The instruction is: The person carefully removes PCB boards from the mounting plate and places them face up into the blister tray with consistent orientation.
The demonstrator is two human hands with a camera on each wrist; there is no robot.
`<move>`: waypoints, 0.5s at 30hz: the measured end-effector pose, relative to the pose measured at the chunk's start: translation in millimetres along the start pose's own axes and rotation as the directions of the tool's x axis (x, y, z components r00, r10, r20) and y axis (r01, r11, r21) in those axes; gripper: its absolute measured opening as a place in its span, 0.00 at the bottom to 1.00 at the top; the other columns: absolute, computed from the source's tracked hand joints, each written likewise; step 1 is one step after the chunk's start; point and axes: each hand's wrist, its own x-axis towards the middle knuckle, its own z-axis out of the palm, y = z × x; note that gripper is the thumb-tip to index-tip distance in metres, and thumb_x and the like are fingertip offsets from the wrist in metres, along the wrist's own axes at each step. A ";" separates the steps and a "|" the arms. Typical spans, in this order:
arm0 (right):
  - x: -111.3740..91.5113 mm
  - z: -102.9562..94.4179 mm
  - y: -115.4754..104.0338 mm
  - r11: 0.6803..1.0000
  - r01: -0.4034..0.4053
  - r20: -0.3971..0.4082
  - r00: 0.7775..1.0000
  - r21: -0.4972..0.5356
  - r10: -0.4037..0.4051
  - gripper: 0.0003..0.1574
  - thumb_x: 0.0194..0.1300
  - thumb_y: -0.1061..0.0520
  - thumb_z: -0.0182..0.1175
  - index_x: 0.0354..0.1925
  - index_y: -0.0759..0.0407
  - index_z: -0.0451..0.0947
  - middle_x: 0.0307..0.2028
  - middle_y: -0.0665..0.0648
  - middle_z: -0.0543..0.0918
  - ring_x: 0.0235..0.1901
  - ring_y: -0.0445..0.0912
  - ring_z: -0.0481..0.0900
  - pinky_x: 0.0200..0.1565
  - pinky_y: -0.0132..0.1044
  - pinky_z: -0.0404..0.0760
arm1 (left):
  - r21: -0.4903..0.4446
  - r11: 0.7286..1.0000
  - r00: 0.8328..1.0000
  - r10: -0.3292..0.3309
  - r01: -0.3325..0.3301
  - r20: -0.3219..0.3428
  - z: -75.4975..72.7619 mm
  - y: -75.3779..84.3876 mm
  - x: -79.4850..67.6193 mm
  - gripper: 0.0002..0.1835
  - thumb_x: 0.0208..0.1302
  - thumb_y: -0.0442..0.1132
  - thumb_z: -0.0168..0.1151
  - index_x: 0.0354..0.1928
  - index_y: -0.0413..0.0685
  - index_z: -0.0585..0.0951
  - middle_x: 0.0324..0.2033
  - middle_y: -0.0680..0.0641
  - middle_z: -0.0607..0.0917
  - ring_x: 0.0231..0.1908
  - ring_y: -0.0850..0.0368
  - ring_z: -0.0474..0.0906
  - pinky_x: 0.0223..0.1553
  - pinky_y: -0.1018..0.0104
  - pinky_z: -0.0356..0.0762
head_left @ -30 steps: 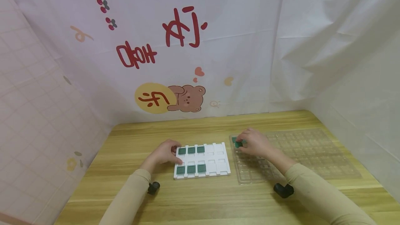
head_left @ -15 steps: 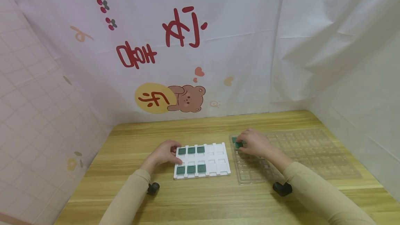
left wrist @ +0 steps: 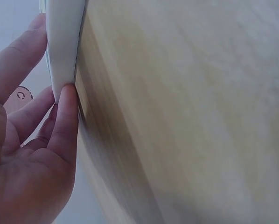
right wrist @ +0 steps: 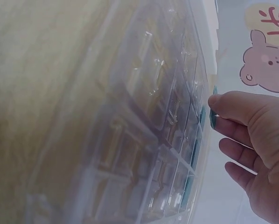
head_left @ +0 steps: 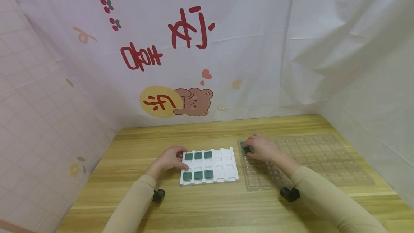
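Green chip (right wrist: pixel 213 121) in right hand (head_left: pixel 262 148), white tray (head_left: pixel 230 172) in left hand (head_left: pixel 170 158).

Both arms (head_left: pixel 130 204) forward, apart; left fingers (left wrist: pixel 64 123) gripping, right fingers (right wrist: pixel 235 132) pinching.

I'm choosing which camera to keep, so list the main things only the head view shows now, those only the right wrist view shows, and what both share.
Only the head view: the left hand gripping the end of the white tray, and the six green pieces seated in that tray.

Only the right wrist view: two lower fingers of the right hand, clear of the pinched green piece, which is seen nearly edge-on.

Both: that hand, that piece, the clear tray, the bear on the wall.
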 end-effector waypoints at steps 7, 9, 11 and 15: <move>1.4 4.6 2.0 1.000 0.012 -0.009 1.000 -0.005 -0.012 0.15 0.51 0.58 0.75 0.39 0.56 0.86 0.39 0.52 0.85 0.43 0.51 0.79 0.47 0.45 0.78 | -0.004 1.000 1.000 -0.001 0.001 0.002 -0.3 0.0 -0.5 0.39 0.39 0.32 0.84 0.58 0.34 0.77 0.44 0.44 0.78 0.42 0.53 0.77 0.46 0.59 0.77; 1.8 6.3 3.1 1.000 0.014 -0.014 1.000 -0.008 -0.014 0.14 0.51 0.58 0.75 0.39 0.55 0.86 0.38 0.51 0.85 0.43 0.50 0.79 0.47 0.45 0.78 | -0.003 1.000 1.000 -0.004 0.004 -0.001 -0.1 -0.5 -0.1 0.39 0.39 0.32 0.84 0.58 0.34 0.77 0.44 0.45 0.78 0.42 0.53 0.77 0.46 0.59 0.77; 2.0 7.9 4.1 1.000 0.019 -0.022 1.000 -0.011 -0.019 0.15 0.50 0.58 0.76 0.39 0.55 0.86 0.38 0.51 0.85 0.42 0.50 0.79 0.46 0.45 0.78 | 0.003 1.000 1.000 -0.002 0.002 -0.003 0.0 -0.8 0.2 0.39 0.39 0.32 0.84 0.58 0.34 0.77 0.43 0.45 0.78 0.42 0.53 0.76 0.47 0.59 0.77; 2.2 10.8 5.7 0.999 0.042 -0.043 0.998 -0.028 -0.043 0.15 0.48 0.59 0.77 0.37 0.55 0.86 0.37 0.51 0.85 0.40 0.50 0.79 0.44 0.44 0.79 | 0.018 1.000 1.000 0.003 -0.003 -0.005 0.0 -1.6 1.0 0.39 0.39 0.33 0.84 0.57 0.35 0.78 0.43 0.45 0.78 0.42 0.53 0.76 0.47 0.59 0.76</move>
